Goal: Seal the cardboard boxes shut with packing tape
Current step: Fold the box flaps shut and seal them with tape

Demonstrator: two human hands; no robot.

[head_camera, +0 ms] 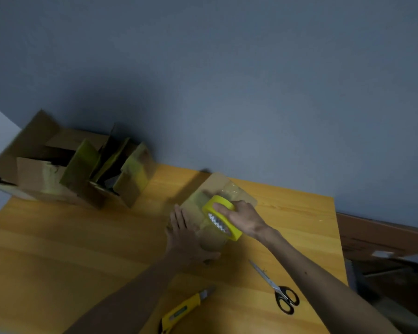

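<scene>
A small cardboard box (217, 186) lies on the wooden table (82, 237), right of centre, with clear tape running along its top. My right hand (241, 216) grips a yellow tape dispenser (221, 219) with a toothed blade, held on the box's top. My left hand (184, 235) lies on the box's left side, fingers straight and thumb round its near end. Several open cardboard boxes (77, 169) with raised flaps stand at the table's far left against the wall.
Black-handled scissors (275, 288) lie on the table near the right front. A yellow utility knife (181, 312) lies at the front edge between my arms. A grey wall runs behind the table. Brown furniture and clutter (384, 249) sit beyond the table's right edge.
</scene>
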